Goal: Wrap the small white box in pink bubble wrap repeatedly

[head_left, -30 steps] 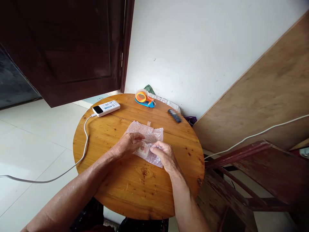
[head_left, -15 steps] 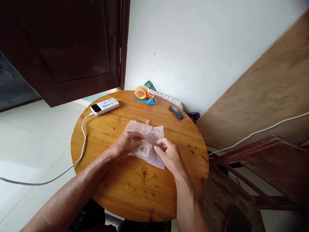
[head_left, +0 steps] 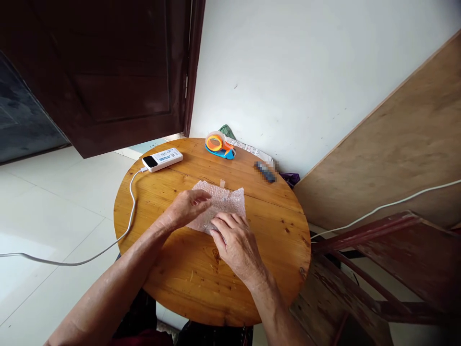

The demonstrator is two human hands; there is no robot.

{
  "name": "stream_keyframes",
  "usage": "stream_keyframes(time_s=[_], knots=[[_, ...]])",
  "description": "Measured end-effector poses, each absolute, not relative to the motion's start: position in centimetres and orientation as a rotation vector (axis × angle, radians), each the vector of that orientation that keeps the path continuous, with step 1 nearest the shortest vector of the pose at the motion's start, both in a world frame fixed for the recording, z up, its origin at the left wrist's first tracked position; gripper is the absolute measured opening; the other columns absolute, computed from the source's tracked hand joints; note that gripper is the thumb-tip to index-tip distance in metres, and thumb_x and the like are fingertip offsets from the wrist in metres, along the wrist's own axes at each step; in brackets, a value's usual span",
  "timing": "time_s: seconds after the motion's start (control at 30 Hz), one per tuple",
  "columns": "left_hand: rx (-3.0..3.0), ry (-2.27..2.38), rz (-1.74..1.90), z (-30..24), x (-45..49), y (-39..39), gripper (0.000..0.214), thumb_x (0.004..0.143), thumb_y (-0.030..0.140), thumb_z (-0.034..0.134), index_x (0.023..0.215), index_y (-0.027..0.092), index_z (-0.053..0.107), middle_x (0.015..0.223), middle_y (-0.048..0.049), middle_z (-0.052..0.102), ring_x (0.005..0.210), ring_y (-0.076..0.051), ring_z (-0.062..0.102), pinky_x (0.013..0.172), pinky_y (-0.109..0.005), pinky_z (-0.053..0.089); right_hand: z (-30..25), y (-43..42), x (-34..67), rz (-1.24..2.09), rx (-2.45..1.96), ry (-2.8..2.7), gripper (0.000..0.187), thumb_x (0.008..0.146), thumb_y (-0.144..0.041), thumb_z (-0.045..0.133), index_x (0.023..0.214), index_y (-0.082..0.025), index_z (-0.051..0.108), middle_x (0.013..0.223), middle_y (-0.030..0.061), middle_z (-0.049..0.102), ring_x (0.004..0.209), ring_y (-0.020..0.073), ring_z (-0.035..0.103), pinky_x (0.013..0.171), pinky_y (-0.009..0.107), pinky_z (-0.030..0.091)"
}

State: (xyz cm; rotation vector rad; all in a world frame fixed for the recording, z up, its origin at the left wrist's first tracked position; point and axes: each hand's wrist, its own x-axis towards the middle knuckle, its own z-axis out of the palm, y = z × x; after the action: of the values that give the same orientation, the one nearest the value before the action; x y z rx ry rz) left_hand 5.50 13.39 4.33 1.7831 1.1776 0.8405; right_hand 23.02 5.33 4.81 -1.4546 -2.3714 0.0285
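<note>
A sheet of clear bubble wrap lies on the round wooden table. My right hand rests over its lower right part, fingers stretched out and slightly bent against it. At the left edge of the wrap is my left hand, thumb and fingers apart, with nothing visible between them. The small card seen earlier on the wrap cannot be made out. A short strip of clear tape sticks out from the wrap's far edge.
A tape dispenser stands at the table's far side. A white power bank with a cable lies far left, a blurred dark object far right. A wooden chair stands on the right.
My right hand has moved left and toward me over the wrap. The wrap's near part looks folded up, and the card has gone from sight. My left hand's fingers have drawn back slightly left.
</note>
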Motion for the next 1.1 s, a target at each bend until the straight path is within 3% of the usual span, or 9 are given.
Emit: stream_keyframes(time_s=[0.1, 0.2, 0.33, 0.43, 0.6, 0.8, 0.97, 1.1], knots=[[1.824, 1.434, 0.811, 5.3, 3.4, 12.3, 0.040, 0.083, 0.040, 0.058, 0.113, 0.016, 0.069, 0.093, -0.0084, 0.075, 0.082, -0.021, 0.068, 0.076, -0.031, 0.051, 5.3, 5.4, 23.0, -0.001, -1.456, -2.468, 0.026, 0.092, -0.016, 0.055, 0.115, -0.024, 0.065, 0.111, 0.0081, 0.065, 0.099, 0.0248, 0.054, 0.087, 0.040, 0.043], [1.854, 1.662, 0.636, 5.1, 1.9, 10.8, 0.052, 0.077, 0.048, 0.064, 0.116, 0.014, 0.067, 0.097, -0.0110, 0.073, 0.079, -0.023, 0.067, 0.070, -0.032, 0.049, 6.0, 5.7, 22.6, -0.070, -1.481, -2.545, 0.027, 0.090, -0.014, 0.056, 0.113, -0.025, 0.065, 0.106, 0.0080, 0.063, 0.097, 0.0244, 0.052, 0.084, 0.039, 0.041], [1.822, 1.793, 0.487, 4.3, 1.9, 9.8, 0.048, 0.079, 0.046, 0.060, 0.114, 0.013, 0.066, 0.089, -0.0102, 0.073, 0.082, -0.026, 0.068, 0.068, -0.031, 0.045, 6.6, 6.3, 22.0, -0.161, -1.522, -2.638, 0.018, 0.086, -0.014, 0.057, 0.098, -0.022, 0.067, 0.100, 0.0084, 0.061, 0.097, 0.0252, 0.051, 0.080, 0.040, 0.037], [1.754, 1.783, 0.483, 3.9, 2.6, 10.2, 0.044, 0.077, 0.041, 0.063, 0.110, 0.013, 0.066, 0.074, -0.0063, 0.070, 0.071, -0.023, 0.066, 0.059, -0.028, 0.041, 6.9, 6.6, 21.8, -0.213, -1.509, -2.684, 0.015, 0.084, -0.014, 0.059, 0.094, -0.022, 0.068, 0.099, 0.0092, 0.061, 0.096, 0.0256, 0.051, 0.081, 0.040, 0.035], [1.384, 1.500, 0.773, 2.7, 3.8, 10.8, 0.052, 0.073, 0.028, 0.064, 0.120, 0.007, 0.059, 0.059, 0.0056, 0.055, 0.052, -0.012, 0.053, 0.050, -0.022, 0.038, 6.8, 6.5, 22.0, -0.230, -1.467, -2.675, 0.016, 0.084, -0.012, 0.058, 0.094, -0.021, 0.068, 0.100, 0.0093, 0.063, 0.096, 0.0259, 0.052, 0.081, 0.041, 0.033], [1.156, 1.289, 1.134, 2.2, 6.6, 9.4, 0.066, 0.069, 0.028, 0.062, 0.129, 0.003, 0.052, 0.066, 0.0064, 0.056, 0.057, -0.010, 0.052, 0.058, -0.021, 0.043, 6.2, 6.5, 22.2, -0.185, -1.454, -2.608, 0.018, 0.083, -0.011, 0.060, 0.098, -0.020, 0.064, 0.100, 0.0084, 0.065, 0.095, 0.0258, 0.055, 0.085, 0.041, 0.032], [1.427, 1.290, 0.997, 3.5, 8.7, 8.4, 0.038, 0.072, 0.025, 0.059, 0.107, 0.011, 0.065, 0.061, 0.0055, 0.052, 0.057, -0.011, 0.049, 0.057, -0.023, 0.040, 6.1, 6.4, 22.5, -0.022, -1.478, -2.476, 0.036, 0.081, -0.008, 0.060, 0.116, -0.016, 0.057, 0.105, 0.0109, 0.069, 0.099, 0.0272, 0.059, 0.091, 0.043, 0.035], [1.885, 1.367, 0.824, 4.5, 8.7, 7.8, 0.015, 0.074, 0.018, 0.054, 0.084, 0.018, 0.065, 0.064, 0.0024, 0.055, 0.059, -0.012, 0.048, 0.059, -0.024, 0.037, 6.1, 5.3, 24.3, 0.147, -1.376, -2.323, 0.043, 0.079, -0.010, 0.061, 0.121, -0.019, 0.057, 0.118, 0.0109, 0.068, 0.110, 0.0272, 0.059, 0.097, 0.044, 0.039]])
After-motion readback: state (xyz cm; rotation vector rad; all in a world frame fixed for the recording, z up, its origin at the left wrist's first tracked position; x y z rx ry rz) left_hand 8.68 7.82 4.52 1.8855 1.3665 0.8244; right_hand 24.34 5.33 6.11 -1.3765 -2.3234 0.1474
